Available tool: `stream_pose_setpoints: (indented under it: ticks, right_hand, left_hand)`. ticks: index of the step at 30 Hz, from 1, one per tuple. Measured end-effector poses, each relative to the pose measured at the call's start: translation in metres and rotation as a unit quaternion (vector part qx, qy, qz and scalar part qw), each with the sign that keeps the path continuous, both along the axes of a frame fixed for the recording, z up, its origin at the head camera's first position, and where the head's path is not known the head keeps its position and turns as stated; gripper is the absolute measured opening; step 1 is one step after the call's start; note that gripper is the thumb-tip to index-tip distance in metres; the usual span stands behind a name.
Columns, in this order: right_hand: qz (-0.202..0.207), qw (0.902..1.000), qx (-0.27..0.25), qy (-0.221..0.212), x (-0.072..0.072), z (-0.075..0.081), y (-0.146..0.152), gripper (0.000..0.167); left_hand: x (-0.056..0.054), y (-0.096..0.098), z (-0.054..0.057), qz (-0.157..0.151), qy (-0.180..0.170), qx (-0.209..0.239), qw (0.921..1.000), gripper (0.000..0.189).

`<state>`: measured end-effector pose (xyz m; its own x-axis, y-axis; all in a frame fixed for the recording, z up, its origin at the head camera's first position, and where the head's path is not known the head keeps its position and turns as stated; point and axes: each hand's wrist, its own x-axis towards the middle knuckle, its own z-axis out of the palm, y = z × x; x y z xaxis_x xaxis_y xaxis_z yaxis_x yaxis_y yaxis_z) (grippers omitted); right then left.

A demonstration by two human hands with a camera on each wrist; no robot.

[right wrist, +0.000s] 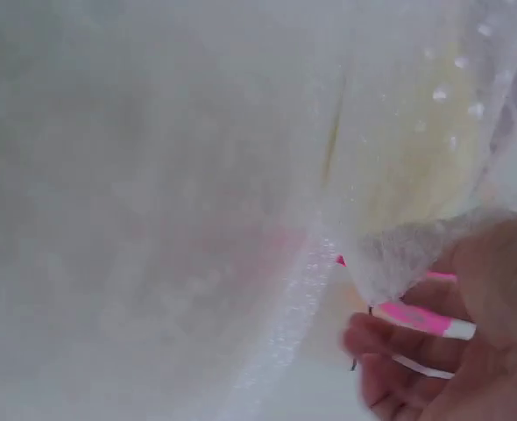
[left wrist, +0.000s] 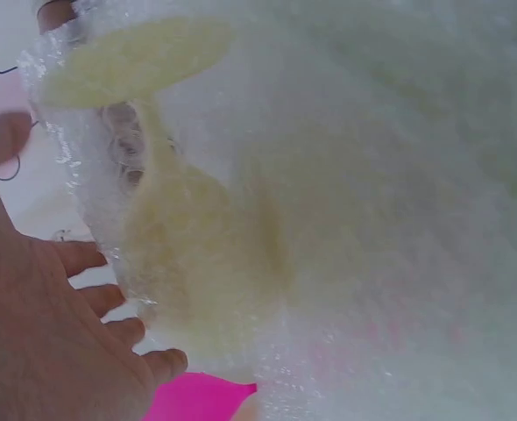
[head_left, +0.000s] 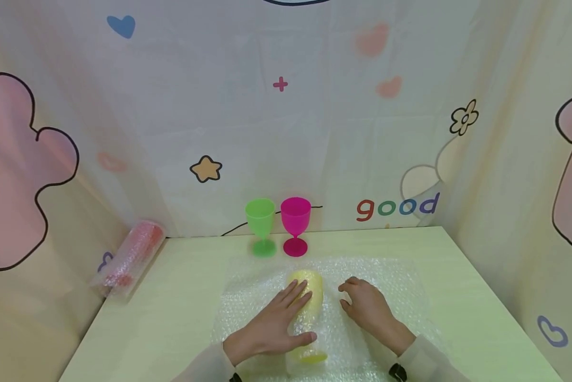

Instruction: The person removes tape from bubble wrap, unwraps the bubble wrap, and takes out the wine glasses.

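A yellow goblet lies on its side on a sheet of bubble wrap, with a layer of the film over it. My left hand rests on the wrapped goblet, fingers spread and thumb near its base. In the left wrist view, the goblet's foot and bowl show hazily through the film beside the left hand. To the right of the goblet, my right hand hovers over the sheet, its fingers loosely bent and a gap at the thumb. The right wrist view has film beside the right hand.
A green goblet and a pink goblet stand upright at the table's back edge. A red item rolled in bubble wrap lies at the left edge. A printed curtain hangs behind the pale table.
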<state>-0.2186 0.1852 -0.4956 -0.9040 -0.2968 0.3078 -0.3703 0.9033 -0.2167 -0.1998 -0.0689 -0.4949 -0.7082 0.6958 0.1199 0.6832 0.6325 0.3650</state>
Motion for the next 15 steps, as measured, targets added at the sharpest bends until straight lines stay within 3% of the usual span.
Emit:
stream_pose_setpoints:
  ticks: [4,8,11,15]
  right_hand:
    - [0.094,0.9919,0.051,0.069,0.001,0.011,-0.002,0.029]
    - [0.156,0.983,0.085,0.048,-0.001,0.021,-0.004,0.032]
    - [0.16,0.9819,0.098,0.024,-0.005,0.021,-0.005,0.033]
    - [0.131,0.9861,0.09,0.051,-0.016,0.018,-0.009,0.03]
  left_hand:
    - [-0.001,0.006,0.003,0.011,0.02,-0.003,0.9997,0.078]
    - [-0.004,0.017,0.007,0.01,0.054,-0.019,0.9983,0.078]
    - [-0.006,0.026,0.008,0.007,0.059,-0.029,0.9978,0.08]
    - [-0.006,0.031,0.006,0.011,0.065,-0.055,0.9963,0.081]
